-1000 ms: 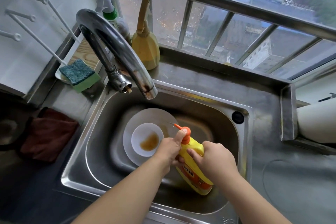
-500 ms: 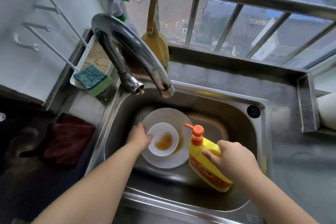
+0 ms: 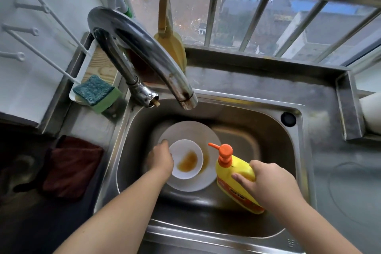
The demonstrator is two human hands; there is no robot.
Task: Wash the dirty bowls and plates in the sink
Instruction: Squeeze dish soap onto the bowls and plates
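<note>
Stained bowl on plate, centre of sink. Left hand grips the bowl's left rim; right hand clasps the soap bottle. Step: soaping. Next: pump soap into bowl, fetch sponge, upper left.

I stand in a home kitchen: a steel sink under a curved tap, a sponge, a barred window.
</note>
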